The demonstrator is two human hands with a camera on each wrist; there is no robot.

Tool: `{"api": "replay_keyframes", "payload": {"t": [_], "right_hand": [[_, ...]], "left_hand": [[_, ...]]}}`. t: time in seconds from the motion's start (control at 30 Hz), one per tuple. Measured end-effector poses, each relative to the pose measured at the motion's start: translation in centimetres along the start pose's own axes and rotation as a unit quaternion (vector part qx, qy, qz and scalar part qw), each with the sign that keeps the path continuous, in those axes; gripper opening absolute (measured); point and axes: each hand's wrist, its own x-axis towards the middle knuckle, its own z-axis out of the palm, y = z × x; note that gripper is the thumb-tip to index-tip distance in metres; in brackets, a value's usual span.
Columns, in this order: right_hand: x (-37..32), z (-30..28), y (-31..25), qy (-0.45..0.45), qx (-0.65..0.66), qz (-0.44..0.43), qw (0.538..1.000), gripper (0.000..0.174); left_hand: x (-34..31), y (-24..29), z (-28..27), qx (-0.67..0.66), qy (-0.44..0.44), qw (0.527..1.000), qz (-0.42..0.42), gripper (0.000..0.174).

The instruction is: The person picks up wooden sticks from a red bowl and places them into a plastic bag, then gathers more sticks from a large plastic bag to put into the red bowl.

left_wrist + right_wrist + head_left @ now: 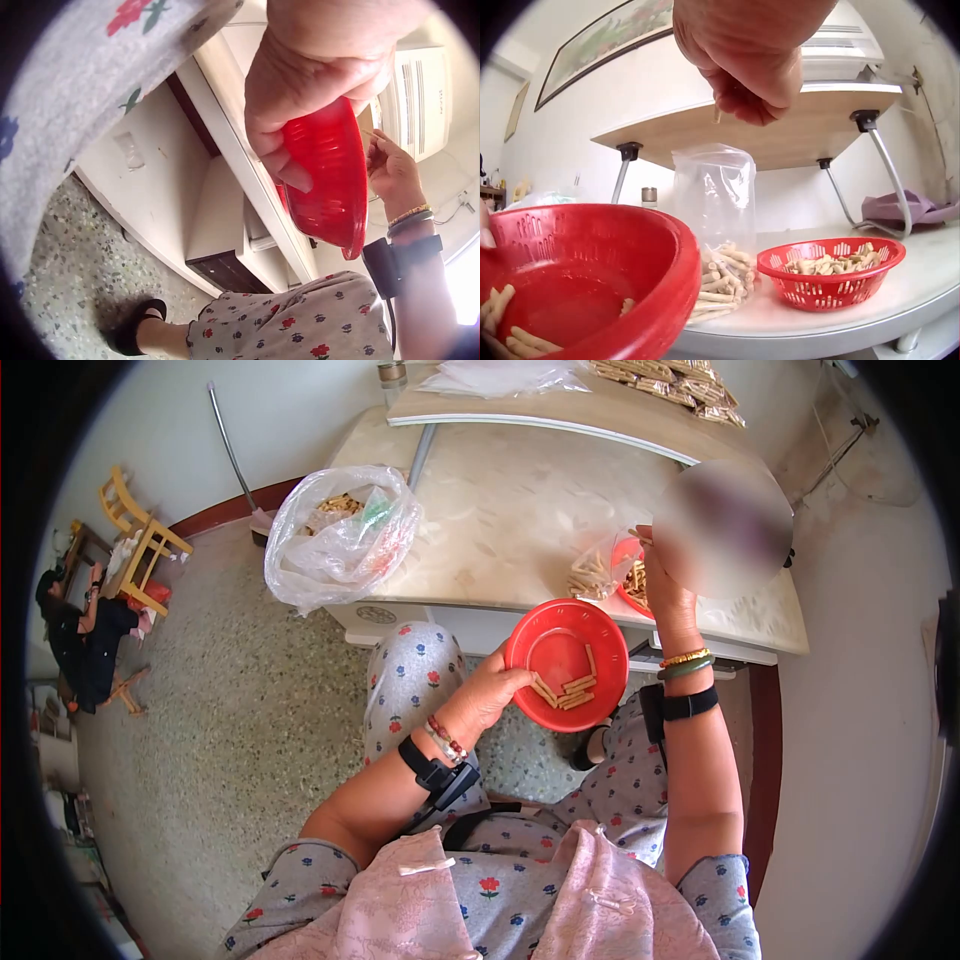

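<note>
My left hand [487, 690] grips the rim of a red bowl [568, 615], thumb inside and fingers curled beneath, as the left wrist view shows. Several tan sticks [577, 685] lie at the bottom of that bowl. Raised above the table, my right hand [754, 64] pinches a small stick [717, 114] over a clear plastic bag [715, 195]. The bag stands upright on the table with many sticks [724, 281] inside. Beside it sits a red slotted basket [831, 292] holding more tan pieces [836, 264].
A large clear bag [345, 565] with sticks stands at the table's left. Behind, a raised shelf board [560, 410] on metal legs carries packed bundles [680, 385] and plastic sheets [505, 375]. A person [80, 620] sits at the far left near a wooden chair [140, 545].
</note>
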Motion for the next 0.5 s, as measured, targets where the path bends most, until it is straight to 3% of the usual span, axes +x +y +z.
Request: {"api": "replay_keyframes", "payload": {"t": [0.07,0.2,0.27,0.3,0.4,0.43,0.5], "right_hand": [[0.1,0.0,-0.2,-0.024,-0.086,0.037,0.995,0.02],[-1.0,0.0,0.2,0.005,-0.048,0.01,0.999,0.02],[-1.6,-0.7,0.4,0.017,0.08,0.079,0.994,0.018],[-2.0,-1.3,0.2,0.02,0.079,0.082,0.993,0.018],[-3.7,-2.9,-1.1,-0.039,0.203,0.125,0.97,0.015],[-4.3,-3.4,-1.7,-0.037,0.203,0.131,0.97,0.015],[-5.1,-4.3,-2.6,-0.115,0.077,0.144,0.98,0.017]], "left_hand": [[0.0,0.0,0.1,-0.001,0.003,1.0,0.0,0.052],[0.1,-0.2,-0.2,0.014,0.007,1.0,0.006,0.051],[0.0,-0.3,-0.2,0.001,0.013,1.0,0.005,0.049],[0.0,-0.2,0.0,-0.012,0.018,1.0,0.008,0.047],[0.1,0.1,0.2,-0.07,0.025,0.997,0.007,0.042],[-0.1,0.3,0.3,-0.069,0.027,0.997,0.001,0.042],[-0.1,0.7,0.6,-0.104,0.022,0.994,0.029,0.038]]}}
